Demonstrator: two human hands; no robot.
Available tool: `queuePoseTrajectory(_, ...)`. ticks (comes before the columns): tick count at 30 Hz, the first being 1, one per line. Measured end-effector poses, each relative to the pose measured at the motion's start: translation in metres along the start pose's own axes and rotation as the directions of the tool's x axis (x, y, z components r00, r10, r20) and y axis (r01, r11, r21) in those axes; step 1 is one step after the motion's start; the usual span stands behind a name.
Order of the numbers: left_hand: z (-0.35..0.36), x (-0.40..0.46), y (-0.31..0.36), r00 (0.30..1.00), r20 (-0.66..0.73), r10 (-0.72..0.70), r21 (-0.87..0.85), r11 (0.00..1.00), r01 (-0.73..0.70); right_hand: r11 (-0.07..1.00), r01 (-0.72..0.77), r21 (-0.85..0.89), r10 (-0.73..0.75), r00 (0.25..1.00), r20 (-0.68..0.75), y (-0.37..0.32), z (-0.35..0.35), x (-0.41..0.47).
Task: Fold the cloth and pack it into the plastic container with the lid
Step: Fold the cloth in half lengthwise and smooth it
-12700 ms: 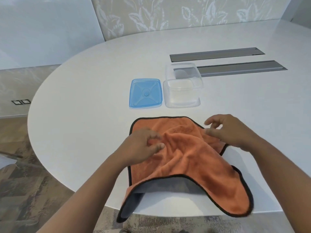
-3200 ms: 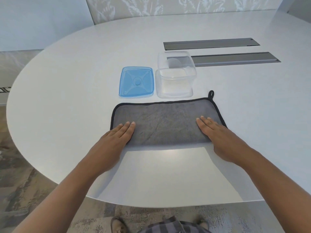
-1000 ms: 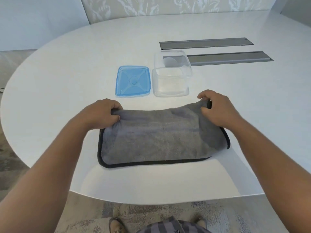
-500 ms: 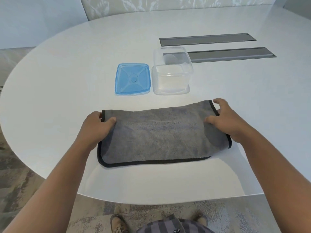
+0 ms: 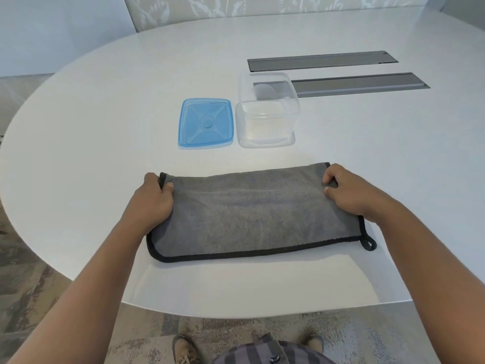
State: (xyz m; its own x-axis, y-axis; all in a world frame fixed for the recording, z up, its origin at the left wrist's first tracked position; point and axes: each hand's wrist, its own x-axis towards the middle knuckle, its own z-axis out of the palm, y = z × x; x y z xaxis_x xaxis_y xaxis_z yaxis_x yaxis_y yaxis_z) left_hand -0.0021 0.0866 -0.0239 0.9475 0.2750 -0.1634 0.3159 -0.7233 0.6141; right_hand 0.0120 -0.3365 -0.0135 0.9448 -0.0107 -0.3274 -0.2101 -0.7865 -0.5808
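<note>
While both hands pinch the far corners of the cloth, the main risk looks like a skewed fold: if one corner travels faster than the other, the edges won't line up and the bundle ends up too bulky for the container. The left hand grips the far-left corner, thumb on top; the right hand curls its fingers round the far-right corner. The cloth lies flat on the desk as a long grey strip near the front edge, so a careless pull could drag it off. The hanging loop sticks out at the near right corner and may snag or poke out of the box.

Cloth: soft, fuzzy microfibre, black stitched hem, limp. Container: clear, thin, square with rounded corners, open and light, probably slides if bumped. Lid: translucent blue, square, moulded ribs, lying just beside the container on its left. Desk: smooth, glossy white, oval.
</note>
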Motion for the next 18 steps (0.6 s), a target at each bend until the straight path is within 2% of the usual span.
queuePoseTrajectory(3,-0.002,-0.006,0.005,1.0,0.003,-0.021,0.099,0.995,0.021,0.998,-0.025,-0.052,0.022,0.998,-0.053,-0.001,0.0,-0.001)
queuePoseTrajectory(5,-0.003,-0.012,0.009,0.998,-0.07,0.005,0.254,0.967,0.013,0.972,-0.054,-0.229,0.023,0.99,-0.136,-0.004,-0.002,-0.004)
queuePoseTrajectory(7,0.001,-0.021,0.017,0.967,-0.207,0.152,0.373,0.926,-0.065,0.915,-0.053,-0.4,-0.059,0.963,-0.262,-0.01,0.002,-0.006)
queuePoseTrajectory(9,0.009,-0.03,0.03,0.892,-0.244,0.379,0.389,0.881,-0.268,0.895,0.077,-0.44,-0.237,0.917,-0.321,-0.021,0.012,-0.007)
queuePoseTrajectory(11,0.022,-0.03,0.044,0.832,-0.14,0.536,0.365,0.81,-0.46,0.869,0.231,-0.437,-0.387,0.867,-0.312,-0.032,0.023,-0.002)
queuePoseTrajectory(12,0.028,-0.027,0.05,0.825,-0.063,0.561,0.347,0.788,-0.509,0.859,0.27,-0.434,-0.42,0.857,-0.298,-0.037,0.027,0.003)
queuePoseTrajectory(15,0.043,-0.013,0.066,0.837,0.08,0.542,0.299,0.788,-0.538,0.879,0.285,-0.381,-0.4,0.877,-0.267,-0.051,0.033,0.021)
queuePoseTrajectory(18,0.051,0.003,0.073,0.866,0.088,0.492,0.253,0.83,-0.497,0.891,0.286,-0.352,-0.373,0.903,-0.211,-0.056,0.041,0.033)
